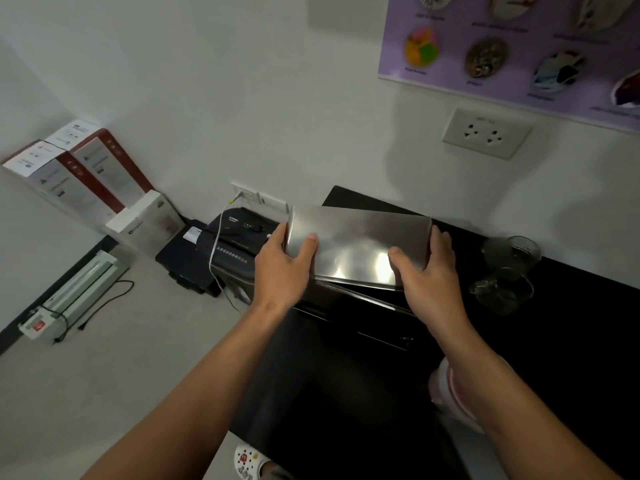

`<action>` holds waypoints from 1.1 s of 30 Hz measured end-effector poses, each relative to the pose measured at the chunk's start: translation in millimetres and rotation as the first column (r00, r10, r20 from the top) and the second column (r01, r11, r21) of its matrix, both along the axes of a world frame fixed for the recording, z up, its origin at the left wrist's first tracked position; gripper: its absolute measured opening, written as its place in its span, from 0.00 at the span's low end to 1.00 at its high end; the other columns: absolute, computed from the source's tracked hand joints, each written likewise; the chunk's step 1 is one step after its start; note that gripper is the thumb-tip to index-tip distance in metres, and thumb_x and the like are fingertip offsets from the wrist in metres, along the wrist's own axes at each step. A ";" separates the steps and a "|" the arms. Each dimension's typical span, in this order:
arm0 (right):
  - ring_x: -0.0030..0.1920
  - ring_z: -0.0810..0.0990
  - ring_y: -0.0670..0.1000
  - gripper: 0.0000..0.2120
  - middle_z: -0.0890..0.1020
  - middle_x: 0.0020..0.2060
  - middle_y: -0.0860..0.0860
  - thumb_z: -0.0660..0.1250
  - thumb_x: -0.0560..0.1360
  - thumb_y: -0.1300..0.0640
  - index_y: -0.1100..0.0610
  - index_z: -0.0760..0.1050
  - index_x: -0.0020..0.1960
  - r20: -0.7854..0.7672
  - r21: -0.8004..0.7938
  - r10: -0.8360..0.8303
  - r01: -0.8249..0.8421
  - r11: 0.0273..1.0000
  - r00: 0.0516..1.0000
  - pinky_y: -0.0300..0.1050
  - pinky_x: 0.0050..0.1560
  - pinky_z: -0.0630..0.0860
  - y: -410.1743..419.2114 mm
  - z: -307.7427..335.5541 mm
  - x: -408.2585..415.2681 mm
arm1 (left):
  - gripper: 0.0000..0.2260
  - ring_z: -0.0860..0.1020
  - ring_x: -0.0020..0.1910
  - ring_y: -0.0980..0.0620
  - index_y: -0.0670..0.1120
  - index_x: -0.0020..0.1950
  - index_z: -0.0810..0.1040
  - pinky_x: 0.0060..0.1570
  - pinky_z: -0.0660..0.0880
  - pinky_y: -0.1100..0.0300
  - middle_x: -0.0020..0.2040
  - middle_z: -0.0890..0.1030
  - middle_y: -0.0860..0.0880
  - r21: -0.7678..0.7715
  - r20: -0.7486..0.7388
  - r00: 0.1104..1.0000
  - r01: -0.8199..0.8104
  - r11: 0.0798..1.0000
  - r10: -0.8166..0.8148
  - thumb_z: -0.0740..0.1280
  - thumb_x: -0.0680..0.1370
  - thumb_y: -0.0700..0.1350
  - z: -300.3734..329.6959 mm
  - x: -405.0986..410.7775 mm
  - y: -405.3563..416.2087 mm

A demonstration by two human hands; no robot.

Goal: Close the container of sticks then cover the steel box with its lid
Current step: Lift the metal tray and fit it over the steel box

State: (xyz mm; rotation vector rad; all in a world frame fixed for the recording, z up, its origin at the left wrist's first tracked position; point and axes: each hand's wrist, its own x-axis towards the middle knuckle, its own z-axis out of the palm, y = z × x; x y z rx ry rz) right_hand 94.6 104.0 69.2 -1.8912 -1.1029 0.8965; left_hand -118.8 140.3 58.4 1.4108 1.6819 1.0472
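Observation:
A shiny steel lid [356, 242] is held tilted above the steel box [367, 299], whose near rim shows just below the lid's front edge. My left hand [282, 268] grips the lid's left end, thumb on top. My right hand [427, 268] grips its right end the same way. The box stands on a black table [346, 393]. A pink and white container [450, 393] shows partly behind my right forearm near the table's front; I cannot tell whether it is closed.
Clear glass vessels [509, 271] stand on the table right of the box. A black shredder [235, 244] with a white cable sits on the floor left of the table. Cardboard boxes [86, 174] lean in the corner, and a laminator [72, 299] lies on the floor.

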 end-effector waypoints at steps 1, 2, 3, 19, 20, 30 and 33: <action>0.84 0.50 0.56 0.39 0.51 0.85 0.52 0.68 0.79 0.44 0.50 0.55 0.84 0.005 -0.025 -0.003 0.003 1.000 1.000 0.57 0.82 0.55 1.4 -3.0 2.6 | 0.09 0.83 0.51 0.66 0.53 0.61 0.83 0.47 0.72 0.78 0.51 0.86 0.60 -0.012 -0.007 1.000 0.002 1.000 -0.002 0.69 0.82 0.52 -2.3 0.9 2.3; 0.85 0.48 0.55 0.38 0.49 0.85 0.52 0.68 0.79 0.45 0.50 0.55 0.84 0.007 -0.042 -0.002 0.002 0.999 1.000 0.56 0.82 0.54 2.9 -6.1 4.6 | 0.09 0.82 0.50 0.67 0.53 0.60 0.83 0.45 0.72 0.80 0.50 0.86 0.60 -0.023 -0.012 1.000 0.004 1.000 -0.005 0.69 0.82 0.52 -4.2 1.7 4.3; 0.85 0.47 0.54 0.38 0.47 0.85 0.51 0.68 0.80 0.44 0.50 0.54 0.84 0.009 -0.058 0.003 -0.002 0.998 1.000 0.55 0.82 0.54 3.7 -7.8 6.0 | 0.10 0.82 0.49 0.69 0.52 0.61 0.83 0.44 0.71 0.81 0.49 0.86 0.61 -0.034 -0.021 1.000 0.007 0.999 -0.008 0.69 0.82 0.52 -6.1 2.2 6.3; 0.84 0.56 0.53 0.35 0.49 0.85 0.49 0.67 0.80 0.42 0.48 0.59 0.83 -0.008 -0.124 0.067 -0.068 0.990 0.998 0.42 0.70 0.59 8.2 -14.8 24.1 | 0.14 0.79 0.44 0.69 0.50 0.63 0.83 0.38 0.70 0.81 0.44 0.82 0.62 -0.067 -0.107 0.991 0.071 0.995 -0.078 0.70 0.81 0.55 -17.4 0.5 21.5; 0.84 0.55 0.53 0.35 0.49 0.85 0.49 0.67 0.80 0.42 0.48 0.59 0.83 -0.012 -0.127 0.067 -0.068 0.990 0.998 0.42 0.70 0.58 7.1 -14.7 25.5 | 0.14 0.79 0.44 0.69 0.50 0.63 0.83 0.38 0.70 0.81 0.44 0.82 0.63 -0.070 -0.109 0.990 0.077 0.995 -0.084 0.70 0.81 0.55 -17.5 0.4 21.4; 0.83 0.56 0.53 0.31 0.53 0.85 0.49 0.67 0.82 0.47 0.48 0.61 0.82 -0.029 -0.087 0.089 -0.091 0.992 0.996 0.42 0.70 0.58 -13.2 -7.2 29.8 | 0.15 0.78 0.45 0.70 0.51 0.66 0.81 0.38 0.71 0.81 0.49 0.82 0.60 -0.101 -0.135 0.980 0.134 0.986 -0.147 0.70 0.81 0.55 -15.1 -0.4 17.7; 0.83 0.56 0.52 0.30 0.54 0.85 0.49 0.67 0.82 0.49 0.48 0.62 0.82 -0.022 -0.075 0.105 -0.106 0.992 0.994 0.42 0.72 0.58 -17.5 -8.3 32.6 | 0.16 0.78 0.46 0.69 0.52 0.67 0.80 0.41 0.70 0.76 0.51 0.83 0.59 -0.110 -0.160 0.975 0.138 0.984 -0.154 0.69 0.81 0.56 -14.6 0.6 14.4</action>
